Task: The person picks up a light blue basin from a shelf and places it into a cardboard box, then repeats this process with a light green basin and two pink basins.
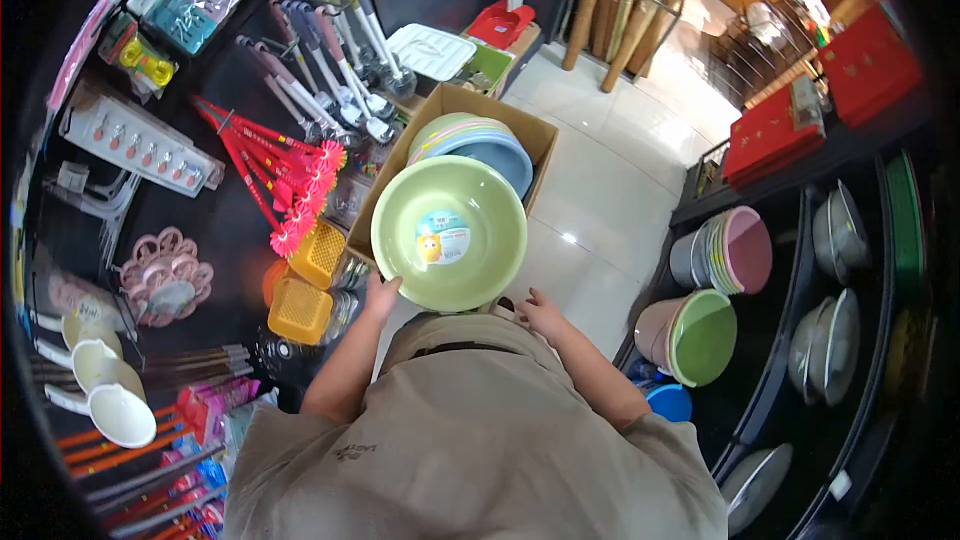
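A light green plastic basin (490, 240) with a round sticker inside it is right in front of my body, overlapping the near side of a cardboard box (545, 145). At the basin's lower left rim, my left hand (381, 296) grips the edge, its thumb on the rim and the other fingers mostly hidden. My right hand (541, 316) is near my waist, apart from the basin, with its fingers spread and nothing in them. Inside the box sits a stack of more basins, a blue basin (505, 162) among them.
On the left, a display holds red brushes (245, 155), orange baskets (302, 310) and white dippers (120, 415). Stacked buckets (705, 340) and metal lids (835, 345) fill the right shelves. Bamboo poles (630, 15) stand behind on the tiled floor (590, 210).
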Demonstrator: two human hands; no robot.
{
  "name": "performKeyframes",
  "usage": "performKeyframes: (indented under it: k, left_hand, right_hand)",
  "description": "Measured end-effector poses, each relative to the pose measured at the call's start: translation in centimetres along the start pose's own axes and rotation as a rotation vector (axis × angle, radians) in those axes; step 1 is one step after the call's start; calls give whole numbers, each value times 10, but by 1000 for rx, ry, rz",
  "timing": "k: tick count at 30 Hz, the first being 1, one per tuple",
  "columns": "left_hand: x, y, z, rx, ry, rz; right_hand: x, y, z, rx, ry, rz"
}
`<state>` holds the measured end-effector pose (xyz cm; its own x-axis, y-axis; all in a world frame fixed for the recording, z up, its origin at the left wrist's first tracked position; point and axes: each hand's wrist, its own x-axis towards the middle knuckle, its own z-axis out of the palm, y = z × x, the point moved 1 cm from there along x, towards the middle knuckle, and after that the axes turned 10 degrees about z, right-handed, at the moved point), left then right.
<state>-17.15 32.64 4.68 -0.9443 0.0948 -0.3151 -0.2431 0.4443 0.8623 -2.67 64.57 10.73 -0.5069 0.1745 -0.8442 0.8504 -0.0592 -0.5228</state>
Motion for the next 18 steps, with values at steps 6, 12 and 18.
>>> performKeyframes:
  k: [6, 12, 18]
  left_hand:
    - [15, 24, -33, -126, -331, -194]
    - [20, 7, -57, -164, -481, -227]
    - [11, -63, -63, -80, -688, -334]
  right_hand:
    - [45, 104, 48, 159, 203, 33]
    - [-14, 230, 121, -137, 613, 275]
    - [-75, 334, 189, 179, 716, 499]
